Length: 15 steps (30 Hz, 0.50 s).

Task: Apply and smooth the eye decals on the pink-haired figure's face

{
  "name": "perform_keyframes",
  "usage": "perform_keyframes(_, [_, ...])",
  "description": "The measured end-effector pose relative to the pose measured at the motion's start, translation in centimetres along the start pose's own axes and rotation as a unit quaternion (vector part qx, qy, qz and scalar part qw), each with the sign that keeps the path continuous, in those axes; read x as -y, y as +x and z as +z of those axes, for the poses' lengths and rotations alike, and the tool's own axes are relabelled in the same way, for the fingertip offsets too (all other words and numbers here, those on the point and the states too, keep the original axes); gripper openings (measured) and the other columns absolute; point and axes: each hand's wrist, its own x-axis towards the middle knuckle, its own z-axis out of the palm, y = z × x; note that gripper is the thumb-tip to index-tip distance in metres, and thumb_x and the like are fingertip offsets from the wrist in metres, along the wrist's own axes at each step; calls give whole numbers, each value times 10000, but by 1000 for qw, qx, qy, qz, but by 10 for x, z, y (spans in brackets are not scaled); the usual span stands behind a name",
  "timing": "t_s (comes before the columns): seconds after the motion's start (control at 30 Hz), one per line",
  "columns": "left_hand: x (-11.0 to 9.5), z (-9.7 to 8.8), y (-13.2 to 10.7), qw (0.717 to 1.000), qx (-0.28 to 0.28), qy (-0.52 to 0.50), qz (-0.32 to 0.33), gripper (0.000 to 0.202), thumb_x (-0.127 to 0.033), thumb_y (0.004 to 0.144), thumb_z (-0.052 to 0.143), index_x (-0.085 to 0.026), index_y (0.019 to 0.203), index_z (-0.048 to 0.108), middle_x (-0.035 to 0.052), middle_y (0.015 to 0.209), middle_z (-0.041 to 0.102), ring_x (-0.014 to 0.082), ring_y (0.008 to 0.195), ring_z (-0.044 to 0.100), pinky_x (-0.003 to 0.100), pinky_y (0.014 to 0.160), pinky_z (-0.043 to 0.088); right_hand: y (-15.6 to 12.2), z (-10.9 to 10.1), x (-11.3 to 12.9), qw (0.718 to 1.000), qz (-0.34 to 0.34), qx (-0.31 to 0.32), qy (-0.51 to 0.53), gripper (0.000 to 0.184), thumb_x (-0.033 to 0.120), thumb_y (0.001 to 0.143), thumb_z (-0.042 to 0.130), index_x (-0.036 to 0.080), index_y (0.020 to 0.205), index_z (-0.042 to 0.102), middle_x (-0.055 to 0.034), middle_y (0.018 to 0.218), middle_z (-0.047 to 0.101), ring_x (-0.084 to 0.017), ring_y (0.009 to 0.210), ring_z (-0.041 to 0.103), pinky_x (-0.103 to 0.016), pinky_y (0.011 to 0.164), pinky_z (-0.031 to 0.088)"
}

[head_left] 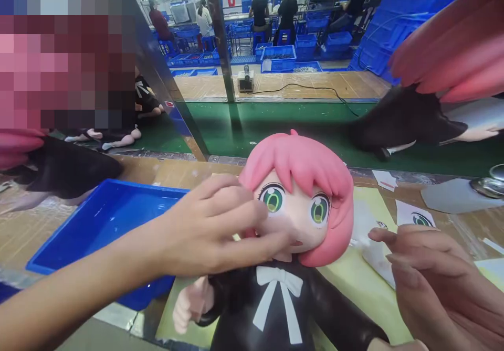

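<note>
The right hand hovers nearest, fingers loosely spread and holding nothing, just right of the doll. The doll (pink hair, green eyes, black dress with a white bow) lies on a yellow mat. The left hand presses 3 or so fingertips against its cheek, gripping nothing. A blue tray sits left. Eye decal sheets lie right. Beyond, 2 more dolls flank a green belt.
</note>
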Motion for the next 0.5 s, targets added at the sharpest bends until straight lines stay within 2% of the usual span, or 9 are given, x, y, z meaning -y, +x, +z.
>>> perform_keyframes(0.07, [2,9,15,999,24,14,46,386,-210,1032,501,-359,1384,557,-37,951,626,148,901,566,338,917,493,2,7,7,1000,19,2,8,175,162,933,596,328,971,636,-49,888,572,-252,908,636,-437,795,548])
perform_keyframes(0.2, [3,19,24,993,62,47,87,450,-256,1046,537,-332,1486,478,-35,900,592,143,840,515,331,833,466,3,17,9,999,-12,24,34,170,156,925,592,320,938,635,-55,846,578,-248,864,633,-389,713,581])
perform_keyframes(0.37, [9,23,16,994,83,30,65,431,-438,1080,462,-350,1502,487,-14,833,499,169,852,465,338,787,413,5,26,7,998,-16,39,48,164,145,922,588,306,942,618,-57,860,567,-241,927,633,-360,713,570])
perform_keyframes(0.5, [10,28,16,997,57,16,54,436,-498,1065,474,-338,1463,548,-7,817,493,176,845,455,342,740,372,9,29,14,996,-24,49,66,160,111,910,609,267,941,617,-50,849,559,-220,914,603,-339,758,554])
